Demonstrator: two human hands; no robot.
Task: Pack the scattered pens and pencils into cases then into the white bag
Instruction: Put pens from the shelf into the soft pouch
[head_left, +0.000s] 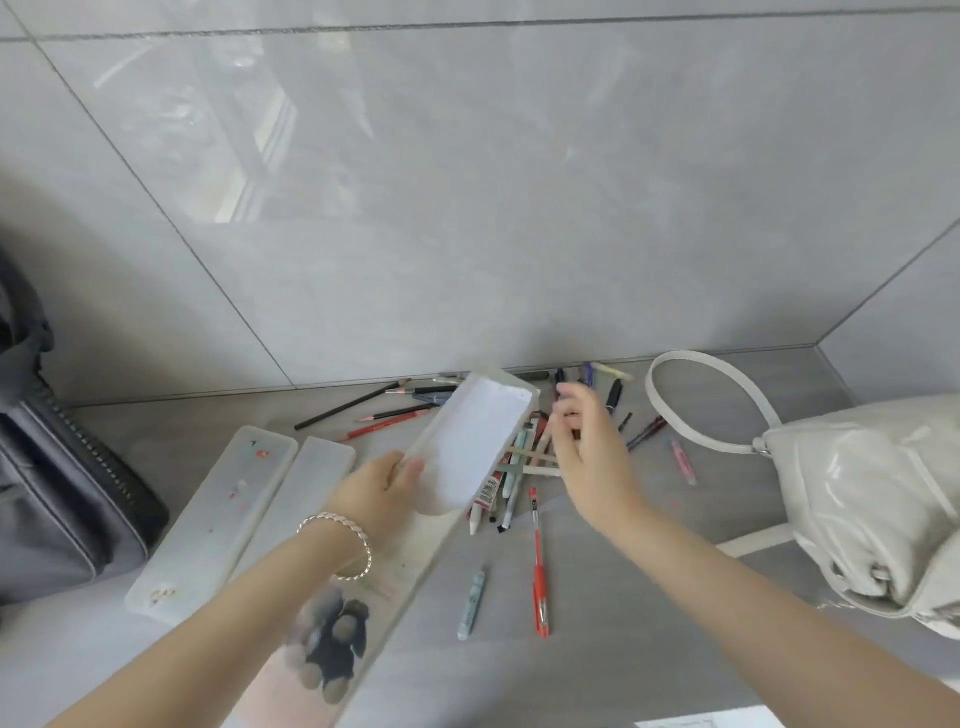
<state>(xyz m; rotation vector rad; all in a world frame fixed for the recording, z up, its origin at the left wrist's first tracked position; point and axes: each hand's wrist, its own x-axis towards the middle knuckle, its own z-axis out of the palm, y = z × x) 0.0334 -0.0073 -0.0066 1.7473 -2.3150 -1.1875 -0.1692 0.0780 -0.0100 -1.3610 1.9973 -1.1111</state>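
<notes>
My left hand (387, 486) grips the near end of a translucent white pencil case tray (475, 441), tilted up above the floor. My right hand (587, 441) hovers over a pile of pens and pencils (511, 467) beside the tray, fingers curled and blurred; whether it holds a pen is unclear. A red pen (539, 571) and a pale blue pen (472, 603) lie closer to me. More pencils (384, 415) lie near the wall. The white bag (872, 499) sits at the right, its strap (711, 400) looped on the floor.
Two frosted case parts (208, 519) lie side by side at the left. A lid with a dark cartoon print (332, 639) lies under my left forearm. A grey zipped bag (62, 478) stands at the far left. A tiled wall rises just behind the pens.
</notes>
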